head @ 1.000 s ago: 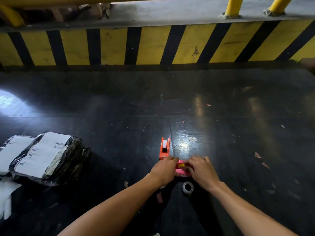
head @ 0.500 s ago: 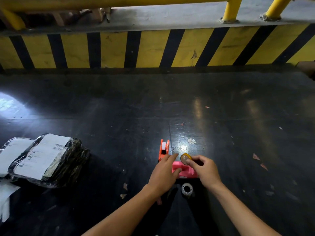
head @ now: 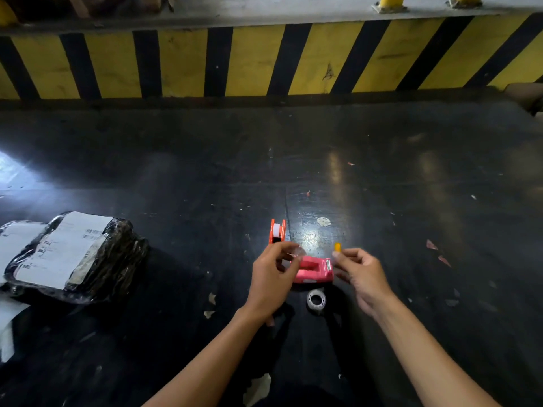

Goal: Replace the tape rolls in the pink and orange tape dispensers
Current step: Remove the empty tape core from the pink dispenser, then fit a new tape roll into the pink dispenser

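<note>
The pink tape dispenser (head: 313, 270) lies on the dark floor between my hands, its roll cavity empty. Just beyond it stands the orange tape dispenser (head: 277, 232) with a white roll inside. My left hand (head: 271, 279) pinches a small clear, blurred tape ring (head: 296, 253) above the pink dispenser's left end. My right hand (head: 363, 276) pinches a small yellow spindle (head: 337, 247) above its right end. A clear tape roll (head: 316, 299) lies flat on the floor just in front of the pink dispenser.
Two parcels wrapped in black plastic (head: 67, 257) with white labels lie at the left. A yellow-and-black striped kerb (head: 264, 60) runs across the far side. Paper scraps (head: 258, 389) litter the floor. A brown box corner (head: 526, 95) shows at far right.
My right hand lifted the yellow-cored roll out of the pink dispenser. My hands then moved apart, the left holding the clear ring and the right the yellow spindle.
</note>
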`<state>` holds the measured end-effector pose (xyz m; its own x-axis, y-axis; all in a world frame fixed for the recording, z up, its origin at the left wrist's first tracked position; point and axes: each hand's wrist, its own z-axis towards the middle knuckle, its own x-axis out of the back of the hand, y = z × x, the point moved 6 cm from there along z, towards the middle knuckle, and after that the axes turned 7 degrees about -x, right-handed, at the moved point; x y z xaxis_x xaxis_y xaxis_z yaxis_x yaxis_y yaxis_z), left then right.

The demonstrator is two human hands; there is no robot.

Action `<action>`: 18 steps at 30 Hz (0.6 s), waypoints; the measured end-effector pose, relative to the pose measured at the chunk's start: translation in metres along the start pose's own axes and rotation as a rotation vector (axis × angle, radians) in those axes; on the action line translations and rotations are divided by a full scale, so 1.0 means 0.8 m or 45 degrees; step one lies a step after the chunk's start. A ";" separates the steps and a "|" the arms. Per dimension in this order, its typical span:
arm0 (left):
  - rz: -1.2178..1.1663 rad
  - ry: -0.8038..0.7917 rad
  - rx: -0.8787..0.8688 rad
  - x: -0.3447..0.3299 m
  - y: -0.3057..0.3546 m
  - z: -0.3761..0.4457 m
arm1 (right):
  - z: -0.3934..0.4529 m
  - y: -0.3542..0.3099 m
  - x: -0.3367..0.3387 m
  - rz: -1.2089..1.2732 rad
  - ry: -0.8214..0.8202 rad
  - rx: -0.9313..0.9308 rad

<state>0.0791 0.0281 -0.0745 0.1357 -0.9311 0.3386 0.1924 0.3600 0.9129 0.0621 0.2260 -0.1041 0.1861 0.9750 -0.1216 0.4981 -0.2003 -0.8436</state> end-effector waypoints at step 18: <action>-0.151 0.036 0.387 0.026 -0.052 -0.042 | -0.014 0.039 0.047 -1.241 0.322 0.558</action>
<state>0.1069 -0.0045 -0.1130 0.1578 -0.9619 0.2233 -0.0901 0.2112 0.9733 0.0947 0.2556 -0.1292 0.0693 0.6385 0.7665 0.1906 0.7457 -0.6384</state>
